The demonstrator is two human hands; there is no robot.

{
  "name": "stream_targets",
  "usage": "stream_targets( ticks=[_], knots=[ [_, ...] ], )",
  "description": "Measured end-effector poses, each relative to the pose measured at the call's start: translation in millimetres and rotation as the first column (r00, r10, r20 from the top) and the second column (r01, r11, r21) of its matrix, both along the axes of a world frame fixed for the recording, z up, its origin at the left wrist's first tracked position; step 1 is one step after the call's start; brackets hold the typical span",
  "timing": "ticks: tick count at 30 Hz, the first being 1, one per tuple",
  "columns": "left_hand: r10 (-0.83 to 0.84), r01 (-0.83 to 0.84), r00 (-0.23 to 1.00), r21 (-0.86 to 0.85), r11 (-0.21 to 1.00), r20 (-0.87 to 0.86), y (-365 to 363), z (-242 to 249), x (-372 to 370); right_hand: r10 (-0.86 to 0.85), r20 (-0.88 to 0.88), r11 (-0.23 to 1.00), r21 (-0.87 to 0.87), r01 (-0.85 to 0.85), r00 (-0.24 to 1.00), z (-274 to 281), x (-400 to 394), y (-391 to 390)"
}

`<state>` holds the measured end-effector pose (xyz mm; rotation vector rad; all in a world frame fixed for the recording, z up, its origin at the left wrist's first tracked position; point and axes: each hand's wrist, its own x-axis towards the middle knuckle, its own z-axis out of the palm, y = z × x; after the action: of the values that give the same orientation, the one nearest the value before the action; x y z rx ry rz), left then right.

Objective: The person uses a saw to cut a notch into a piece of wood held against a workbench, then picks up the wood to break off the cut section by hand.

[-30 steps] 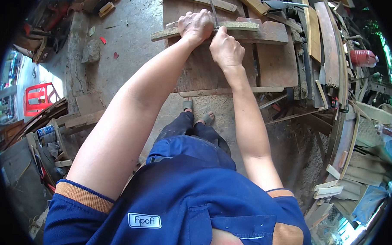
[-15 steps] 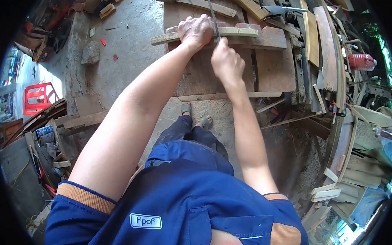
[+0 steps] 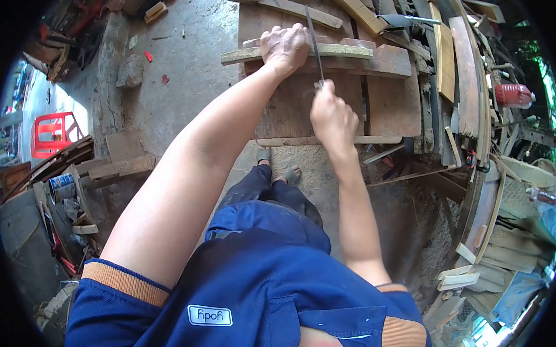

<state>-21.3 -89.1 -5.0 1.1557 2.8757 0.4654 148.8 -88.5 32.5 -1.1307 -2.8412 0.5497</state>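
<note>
My left hand (image 3: 286, 48) is closed over a long narrow piece of wood (image 3: 349, 51), pressing it down near its middle. The piece lies across a wooden block (image 3: 389, 60) on a low wooden work surface. In my right hand (image 3: 334, 117) is the handle of a hand saw (image 3: 316, 49), mostly covered by my fingers. Its thin blade, seen nearly edge-on, crosses the wood just right of my left hand and points away from me.
Wooden boards (image 3: 444, 60) and offcuts are heaped along the right, with a red plastic bottle (image 3: 513, 96) beyond them. A loose strip (image 3: 284, 8) lies at the far side of the work surface. To the left are a stone (image 3: 130, 71), a red chair (image 3: 54, 134) and a paint can (image 3: 62, 188).
My right hand has drawn the saw back toward my body, so more of the blade shows on my side of the wood. My left hand keeps its hold. The view has shifted slightly.
</note>
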Motion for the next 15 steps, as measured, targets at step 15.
stream_targets(
  ticks=[15],
  knots=[
    [0.005,-0.005,1.000,0.010,1.000,0.025,-4.1,-0.6,0.7,-0.016,0.045,1.000,-0.008,0.016,0.999,-2.0,14.7,-7.8]
  ],
)
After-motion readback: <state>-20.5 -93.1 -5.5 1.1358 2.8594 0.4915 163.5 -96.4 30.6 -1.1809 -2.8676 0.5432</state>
